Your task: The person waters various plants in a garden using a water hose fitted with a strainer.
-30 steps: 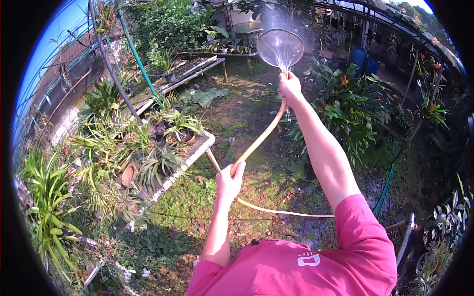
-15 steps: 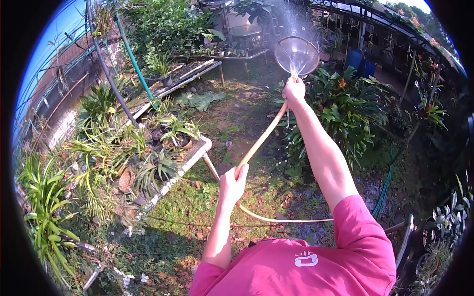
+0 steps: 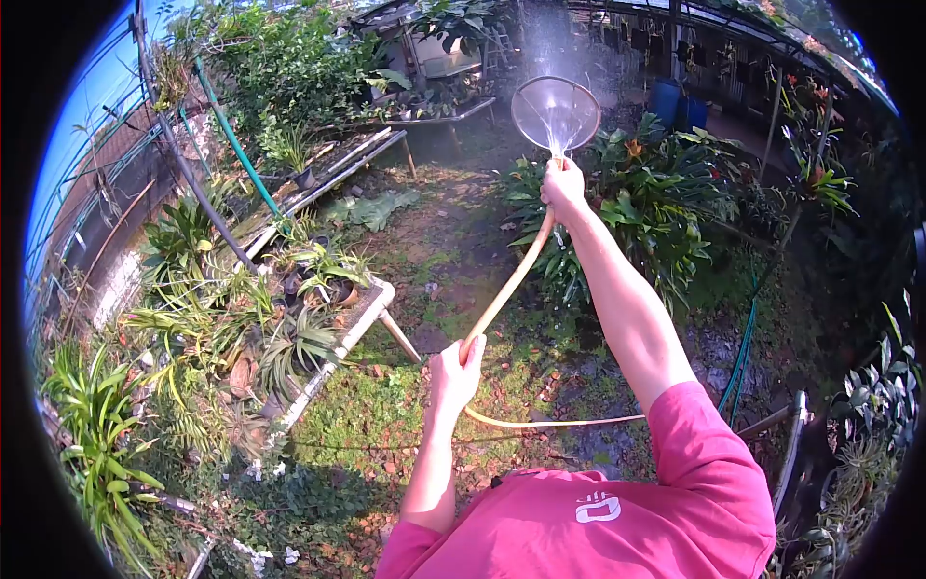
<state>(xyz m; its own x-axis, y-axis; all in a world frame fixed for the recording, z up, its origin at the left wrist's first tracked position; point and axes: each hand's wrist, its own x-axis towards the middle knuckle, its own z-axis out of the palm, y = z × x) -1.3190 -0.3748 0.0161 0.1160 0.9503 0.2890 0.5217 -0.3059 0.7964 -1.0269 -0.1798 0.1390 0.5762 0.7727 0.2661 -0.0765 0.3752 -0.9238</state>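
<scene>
My right hand (image 3: 563,183) is stretched far forward and wrapped around the outlet end of a tan garden hose (image 3: 509,287). Just beyond that fist is a round mesh screen (image 3: 540,104) with a dark rim, and water fans out across it and sprays away as mist. How the screen is fixed to the hose is hidden by the water and my hand. Closer to my body, my left hand (image 3: 451,386) is closed around the hose lower down, thumb pointing up. From there the hose curves behind and runs right toward my shirt.
Left, a bench (image 3: 333,362) carries potted plants. Behind it lean a green pole (image 3: 236,140) and a dark pipe. A large leafy clump (image 3: 651,207) grows ahead right, with blue barrels (image 3: 666,101) behind. A teal hose (image 3: 743,362) hangs at right. Mossy ground (image 3: 376,415) lies below.
The surroundings have slid left in view, as my head turned slightly right. My right hand and the screen sit a little further left in the picture; both hands keep their grip and water still sprays.
</scene>
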